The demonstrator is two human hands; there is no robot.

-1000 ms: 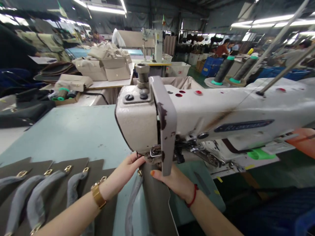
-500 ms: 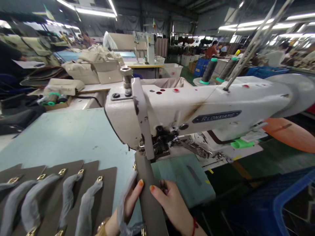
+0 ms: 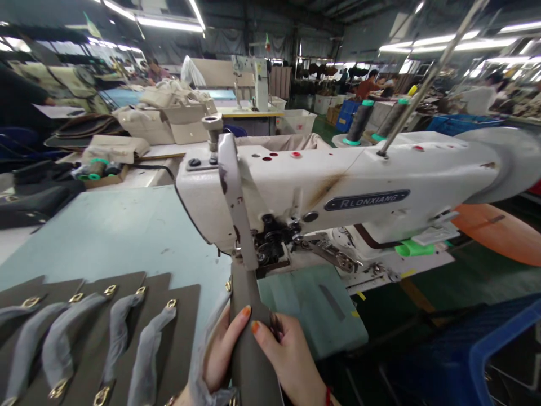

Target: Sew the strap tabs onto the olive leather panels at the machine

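Observation:
A grey-brown bag panel (image 3: 247, 349) stands folded or curved upward, its far end under the head of a white sewing machine (image 3: 270, 186). My left hand (image 3: 222, 349) grips its left side, thumb on the surface. On the right side my right hand (image 3: 287, 355) holds it too, thumb on top and fingers curled behind the edge. The two thumbs lie close together. Along the panel's left side hangs a handle (image 3: 202, 361) in translucent wrapping, with a gold buckle (image 3: 229, 285) at its upper end. The needle area is hidden behind the machine's lever (image 3: 237, 203).
Several similar panels (image 3: 186, 332) with wrapped handles overlap at the left on the pale blue table (image 3: 127, 225). A green pad (image 3: 313, 310) lies right of the panel. Thread cones (image 3: 359, 122) stand behind the machine. A blue crate (image 3: 456, 349) is at lower right.
My left thumb has slid right across the panel, closer to my right thumb. Both hands still hold the panel. The view has shifted slightly.

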